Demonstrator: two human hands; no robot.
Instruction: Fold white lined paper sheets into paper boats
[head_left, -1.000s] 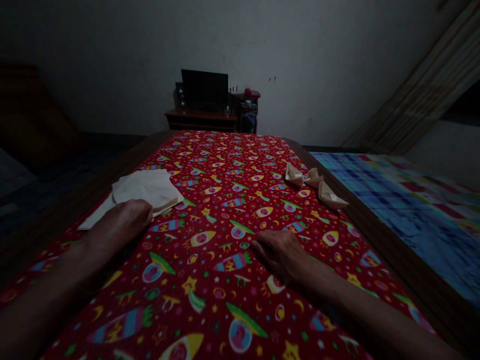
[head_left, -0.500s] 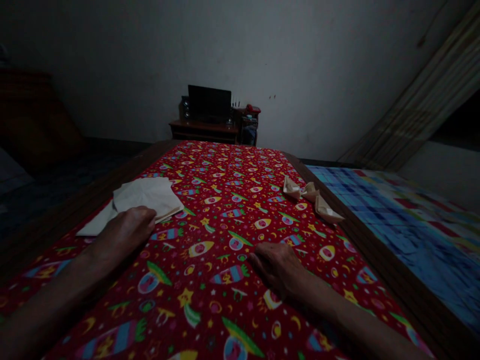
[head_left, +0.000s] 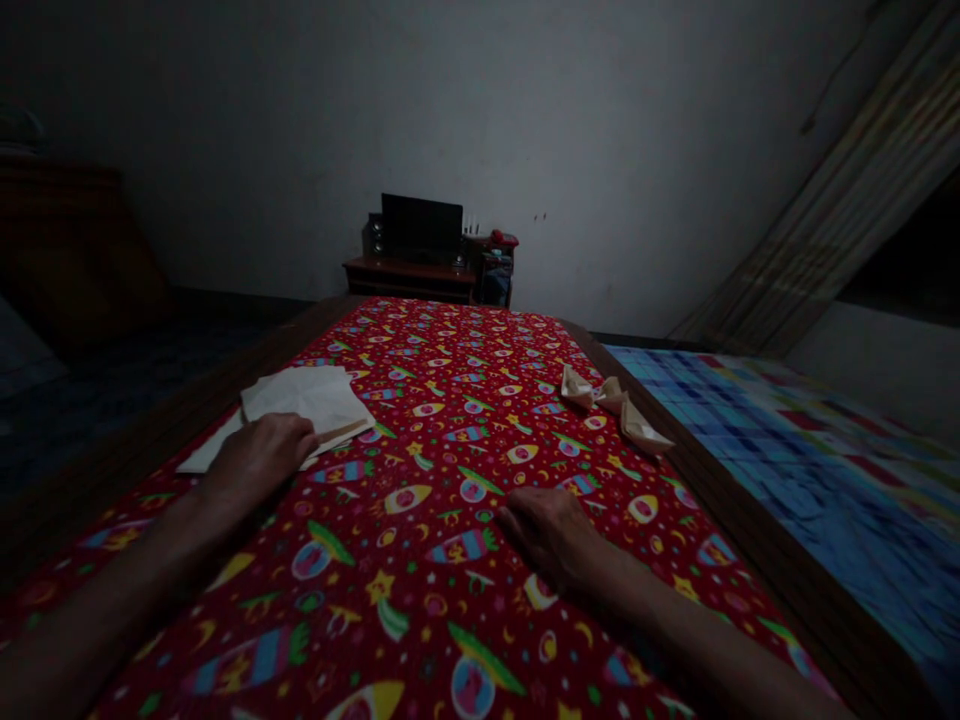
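Note:
My left hand (head_left: pixel 255 462) rests on the near edge of a stack of cream paper sheets (head_left: pixel 307 398) on the left of a red patterned tablecloth (head_left: pixel 450 560). Its fingers are curled down onto the paper; whether they grip a sheet is hidden. My right hand (head_left: pixel 551 530) lies palm down on the cloth near the middle, fingers together and bent slightly, with nothing under it that I can see. Several folded paper shapes (head_left: pixel 615 405) sit apart on the right side of the cloth, well beyond my right hand.
The cloth covers a dark wooden table whose rim (head_left: pixel 757 560) shows on the right. A blue checked mat (head_left: pixel 810 460) lies on the floor to the right. A low cabinet with a dark screen (head_left: pixel 421 228) stands against the far wall. A striped curtain (head_left: pixel 847 210) hangs at right.
The view has tilted up a little, so everything sits lower in frame. My left hand has slid slightly forward onto the paper stack. My right hand has stayed put.

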